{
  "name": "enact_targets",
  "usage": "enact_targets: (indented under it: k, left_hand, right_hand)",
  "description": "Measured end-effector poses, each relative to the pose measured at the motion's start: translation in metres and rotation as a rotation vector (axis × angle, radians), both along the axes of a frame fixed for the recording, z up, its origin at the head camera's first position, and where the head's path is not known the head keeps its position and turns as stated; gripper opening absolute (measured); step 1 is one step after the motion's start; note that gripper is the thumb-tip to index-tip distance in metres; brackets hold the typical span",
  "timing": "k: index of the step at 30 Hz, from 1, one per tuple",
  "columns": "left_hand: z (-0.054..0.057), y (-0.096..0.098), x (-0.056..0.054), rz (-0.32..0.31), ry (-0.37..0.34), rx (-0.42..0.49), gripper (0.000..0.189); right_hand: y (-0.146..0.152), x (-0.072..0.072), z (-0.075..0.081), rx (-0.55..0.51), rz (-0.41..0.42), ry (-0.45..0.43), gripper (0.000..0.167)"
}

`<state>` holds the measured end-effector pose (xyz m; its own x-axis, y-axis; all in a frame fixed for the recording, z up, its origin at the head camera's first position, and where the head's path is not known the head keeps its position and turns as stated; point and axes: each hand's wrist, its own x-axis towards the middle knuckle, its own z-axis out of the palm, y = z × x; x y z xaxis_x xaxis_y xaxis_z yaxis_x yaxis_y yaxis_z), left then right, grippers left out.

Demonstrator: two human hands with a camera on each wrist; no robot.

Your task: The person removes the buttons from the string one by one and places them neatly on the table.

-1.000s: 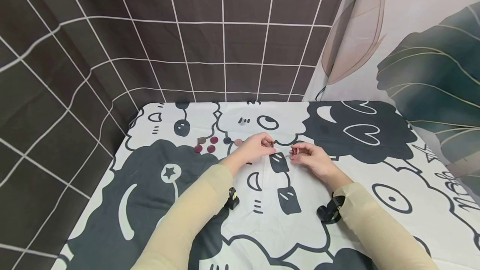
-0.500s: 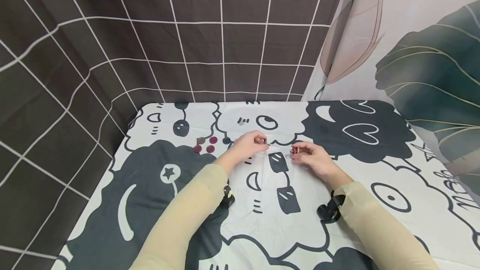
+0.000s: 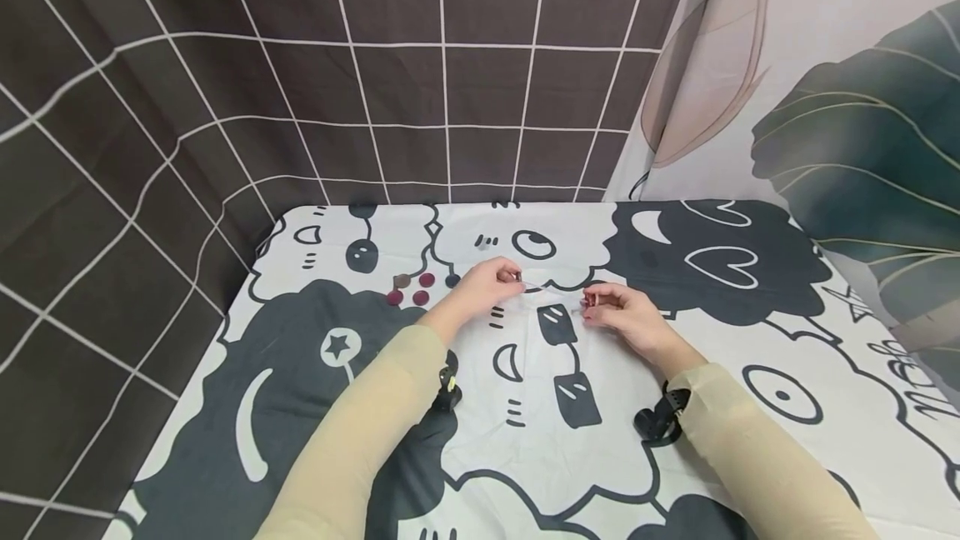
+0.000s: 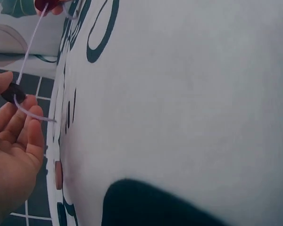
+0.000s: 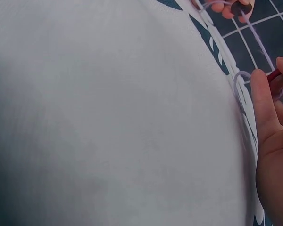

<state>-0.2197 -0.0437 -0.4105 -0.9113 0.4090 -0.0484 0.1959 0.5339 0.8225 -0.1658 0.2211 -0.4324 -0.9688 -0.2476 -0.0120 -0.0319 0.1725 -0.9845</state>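
My left hand (image 3: 486, 290) pinches a dark button (image 4: 13, 93) between thumb and fingertips. A thin lilac cord (image 4: 31, 44) passes through this button, and its short loose end hangs in front of my fingers. From there the cord stretches across to my right hand (image 3: 624, 317), which pinches a dark red button (image 5: 274, 75) on the same cord. In the right wrist view a loop of cord curls beside my right fingertips. Both hands are above the patterned cloth, a little apart. Whether more buttons sit behind my right fingers is hidden.
Left of my hands lie several loose buttons: a brown one (image 3: 402, 281), red ones such as this red button (image 3: 421, 297), and a dark blue button (image 3: 452, 281). A peach button (image 4: 59, 175) shows in the left wrist view. Behind hangs a dark grid curtain (image 3: 405, 90).
My left hand has moved left, away from my right hand, with the dark button. More cord now shows between the two hands. My right hand has stayed nearly still.
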Motion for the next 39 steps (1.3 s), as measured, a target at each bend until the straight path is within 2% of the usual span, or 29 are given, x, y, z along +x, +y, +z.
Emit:
enact_targets:
  k: [4,11,21,25,32,39]
  left_hand:
    - [0.002,-0.007,-0.002,0.034,-0.010,0.011,0.036]
    - [0.006,-0.015,-0.005,0.077,-0.021,0.017,0.037]
    - [0.008,-0.025,-0.005,0.106,-0.023,-0.014,0.037]
    - [0.005,-0.031,-0.006,0.109,-0.034,-0.016,0.038]
    - [0.004,-0.041,-0.007,0.150,-0.073,0.041,0.036]
    - [0.004,-0.052,-0.009,0.160,-0.041,0.031,0.039]
  right_hand:
    - [-0.001,-0.001,0.000,0.009,0.004,-0.003,0.041]
    - [0.001,0.000,-0.001,-0.035,0.007,-0.007,0.040]
    - [0.003,0.000,-0.001,-0.058,0.022,-0.026,0.042]
    - [0.002,-0.001,-0.002,-0.042,0.019,-0.021,0.040]
    - [0.002,-0.002,-0.002,-0.051,0.021,-0.028,0.041]
    - [0.002,-0.001,-0.002,-0.066,0.024,-0.040,0.042]
